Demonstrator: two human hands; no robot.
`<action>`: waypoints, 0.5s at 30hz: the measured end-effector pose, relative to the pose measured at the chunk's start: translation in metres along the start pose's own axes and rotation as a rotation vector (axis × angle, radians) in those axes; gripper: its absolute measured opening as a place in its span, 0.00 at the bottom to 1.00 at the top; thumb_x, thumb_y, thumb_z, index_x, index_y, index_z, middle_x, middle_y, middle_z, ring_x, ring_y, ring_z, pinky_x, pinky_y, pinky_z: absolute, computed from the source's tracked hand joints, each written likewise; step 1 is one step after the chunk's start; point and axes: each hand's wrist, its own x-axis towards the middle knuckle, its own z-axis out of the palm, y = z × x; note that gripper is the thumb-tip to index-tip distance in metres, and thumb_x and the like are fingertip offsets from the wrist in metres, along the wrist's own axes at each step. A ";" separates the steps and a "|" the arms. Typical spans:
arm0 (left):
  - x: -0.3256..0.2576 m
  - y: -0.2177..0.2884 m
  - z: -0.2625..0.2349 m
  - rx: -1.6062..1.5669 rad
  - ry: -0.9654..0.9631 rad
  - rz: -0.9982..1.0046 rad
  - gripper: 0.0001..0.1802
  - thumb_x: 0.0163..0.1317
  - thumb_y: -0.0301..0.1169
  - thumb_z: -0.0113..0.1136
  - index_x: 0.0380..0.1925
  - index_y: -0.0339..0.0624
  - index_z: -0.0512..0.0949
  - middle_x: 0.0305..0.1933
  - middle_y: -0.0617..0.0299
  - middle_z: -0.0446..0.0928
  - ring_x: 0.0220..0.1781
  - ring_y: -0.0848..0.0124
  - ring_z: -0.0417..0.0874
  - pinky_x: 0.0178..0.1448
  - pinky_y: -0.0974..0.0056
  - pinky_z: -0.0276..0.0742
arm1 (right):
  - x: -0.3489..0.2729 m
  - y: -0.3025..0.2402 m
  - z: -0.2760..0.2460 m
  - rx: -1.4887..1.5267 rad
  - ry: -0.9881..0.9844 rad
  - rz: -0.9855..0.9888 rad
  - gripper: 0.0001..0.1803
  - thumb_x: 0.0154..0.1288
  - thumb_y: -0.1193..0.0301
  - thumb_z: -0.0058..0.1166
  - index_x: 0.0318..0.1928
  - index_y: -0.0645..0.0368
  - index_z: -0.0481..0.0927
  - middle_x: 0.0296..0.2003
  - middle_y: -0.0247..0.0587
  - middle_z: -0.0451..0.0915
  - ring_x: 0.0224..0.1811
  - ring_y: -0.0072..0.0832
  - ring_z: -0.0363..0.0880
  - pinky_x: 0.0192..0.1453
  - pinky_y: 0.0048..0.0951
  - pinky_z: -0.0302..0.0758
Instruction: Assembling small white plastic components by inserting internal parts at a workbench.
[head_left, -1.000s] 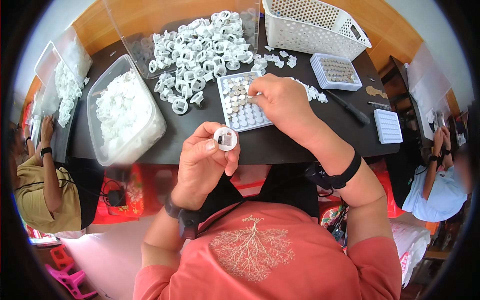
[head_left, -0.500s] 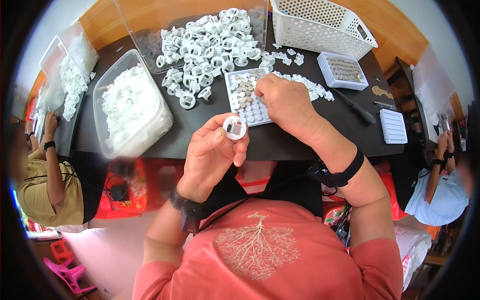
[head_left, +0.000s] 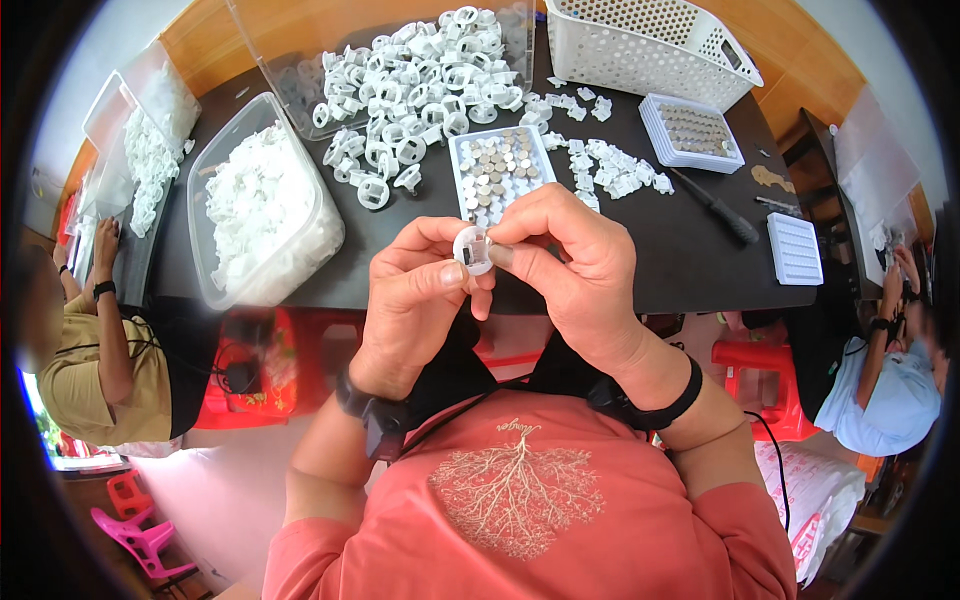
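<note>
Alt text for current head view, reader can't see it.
A person's left hand holds a round white plastic part at a dark table, the right hand at the part's right edge. Beyond are a tray of small round discs and heaped white ring-shaped parts; a clear tub of white pieces sits left.

Left hand [head_left: 415,292] pinches round white part [head_left: 473,252]; right hand [head_left: 575,268] has fingertips at its rim. Disc tray [head_left: 457,172] just beyond.

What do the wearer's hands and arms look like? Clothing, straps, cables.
Left hand and right hand: no gloves. Short coral-red sleeves. Left wrist: dark wristband with boxy module, thin black cable nearby. Right: black strap with dark unit.
</note>
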 end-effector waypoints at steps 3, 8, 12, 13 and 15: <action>-0.002 0.001 0.000 0.057 0.016 0.021 0.17 0.60 0.23 0.67 0.49 0.32 0.78 0.41 0.51 0.82 0.37 0.64 0.84 0.32 0.63 0.83 | -0.003 0.002 0.004 0.045 0.002 0.003 0.07 0.58 0.87 0.60 0.35 0.64 0.81 0.32 0.36 0.78 0.32 0.22 0.79 0.36 0.24 0.76; -0.003 0.004 -0.001 0.071 -0.005 0.030 0.16 0.60 0.22 0.68 0.48 0.32 0.78 0.41 0.52 0.82 0.37 0.66 0.85 0.32 0.63 0.83 | -0.003 0.010 0.006 0.049 -0.023 -0.020 0.06 0.59 0.86 0.61 0.34 0.63 0.81 0.32 0.35 0.78 0.32 0.21 0.78 0.36 0.23 0.75; -0.004 0.004 -0.003 0.082 0.015 0.041 0.16 0.60 0.22 0.68 0.48 0.32 0.78 0.41 0.52 0.82 0.38 0.66 0.84 0.32 0.63 0.83 | -0.007 0.013 0.010 0.181 -0.032 0.112 0.06 0.60 0.86 0.61 0.35 0.63 0.82 0.32 0.35 0.78 0.32 0.21 0.78 0.37 0.23 0.75; -0.005 0.004 -0.003 0.070 0.013 0.034 0.16 0.60 0.23 0.68 0.48 0.31 0.78 0.41 0.52 0.82 0.38 0.66 0.84 0.32 0.63 0.83 | -0.007 0.012 0.010 0.182 -0.032 0.113 0.06 0.60 0.86 0.61 0.35 0.63 0.82 0.32 0.35 0.78 0.32 0.21 0.78 0.37 0.23 0.75; -0.005 0.005 -0.003 0.057 0.018 0.022 0.16 0.60 0.23 0.68 0.48 0.31 0.78 0.41 0.52 0.82 0.38 0.66 0.84 0.32 0.63 0.83 | -0.006 0.009 0.010 0.164 -0.038 0.121 0.06 0.60 0.86 0.61 0.35 0.63 0.82 0.32 0.35 0.78 0.32 0.22 0.78 0.37 0.23 0.75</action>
